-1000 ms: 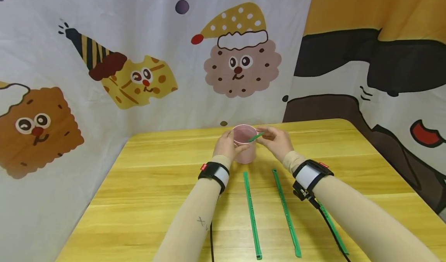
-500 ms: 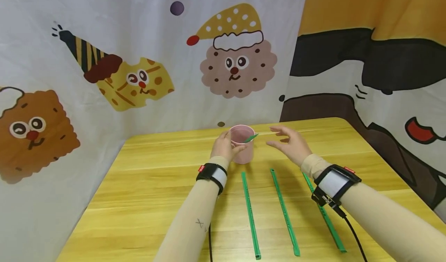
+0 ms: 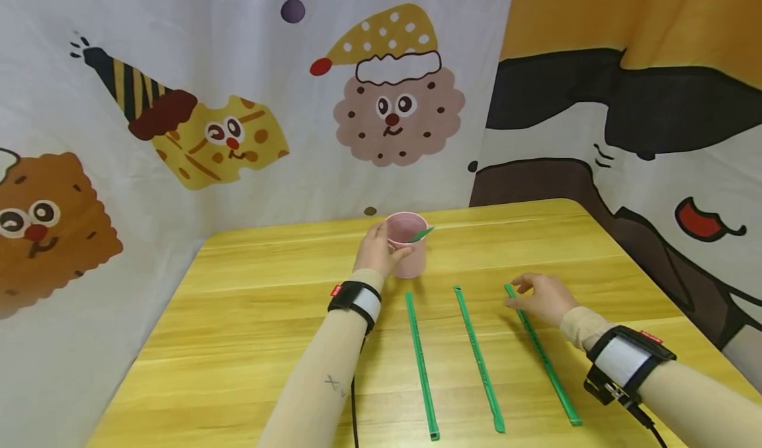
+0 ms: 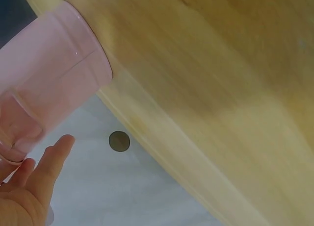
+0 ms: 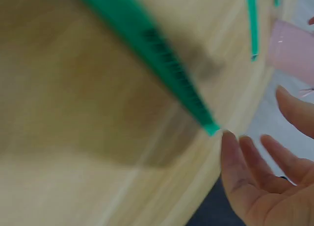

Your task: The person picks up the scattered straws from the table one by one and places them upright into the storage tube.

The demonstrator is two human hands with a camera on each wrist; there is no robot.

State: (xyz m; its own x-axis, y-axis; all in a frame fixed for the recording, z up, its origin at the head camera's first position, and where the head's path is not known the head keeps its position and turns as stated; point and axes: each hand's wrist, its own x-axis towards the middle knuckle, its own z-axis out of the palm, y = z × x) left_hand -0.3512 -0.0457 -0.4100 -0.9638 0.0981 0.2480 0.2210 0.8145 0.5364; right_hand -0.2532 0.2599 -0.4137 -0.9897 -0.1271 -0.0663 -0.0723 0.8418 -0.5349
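Note:
My left hand (image 3: 376, 253) holds a pink cup (image 3: 412, 263) upright near the table's back edge, thumb on the near side. In the left wrist view the cup (image 4: 54, 54) shows its side, and one finger extends clear of it. A green strip (image 3: 421, 234), like a wrapped straw, pokes over the cup's rim; its lower part is hidden inside. My right hand (image 3: 546, 299) hovers at the far end of the rightmost green wrapped straw (image 3: 544, 358), fingers loosely bent and apart. In the right wrist view a fingertip lies close beside that straw's end (image 5: 208, 125).
Two more green wrapped straws, the left one (image 3: 423, 368) and the middle one (image 3: 479, 362), lie lengthwise on the wooden table (image 3: 268, 342). Behind the table hangs a cartoon-printed cloth (image 3: 309, 190). A black cable (image 3: 649, 425) trails from the right wrist strap.
My right hand has let go of the green straw in the cup and moved right and nearer, to the rightmost straw. My left hand stays on the cup. The view has shifted slightly.

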